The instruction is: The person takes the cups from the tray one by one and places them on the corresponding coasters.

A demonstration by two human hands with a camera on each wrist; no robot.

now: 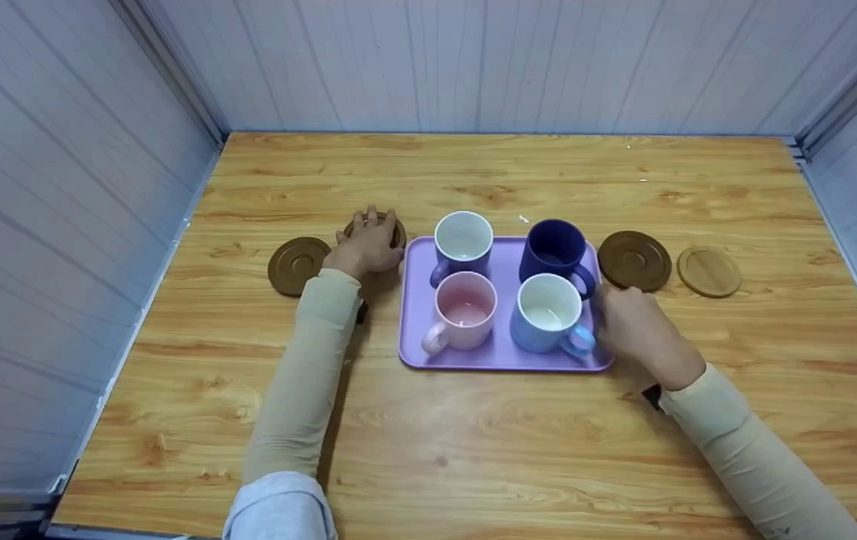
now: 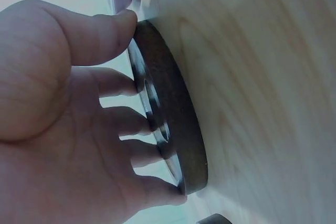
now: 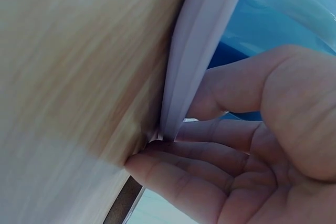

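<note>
A purple tray (image 1: 503, 358) carries a mug with a white inside (image 1: 464, 232), a dark blue mug (image 1: 554, 244), a pink mug (image 1: 466, 307) and a light blue mug (image 1: 547, 309). Spread over a round brown coaster (image 2: 176, 103) left of the tray, my left hand (image 1: 372, 244) rests its fingertips on the coaster's top, thumb at one edge. My right hand (image 1: 635, 326) grips the tray's right edge. In the right wrist view its thumb lies on the inner side of the tray rim (image 3: 194, 51), with the fingers at the outer, lower side.
Another brown coaster (image 1: 297, 266) lies to the left of my left hand. Beyond my right hand are a dark brown coaster (image 1: 635, 260) and a smaller light wooden coaster (image 1: 708, 271). Pale panel walls (image 1: 473, 67) enclose the wooden table (image 1: 428, 465) at the back and sides.
</note>
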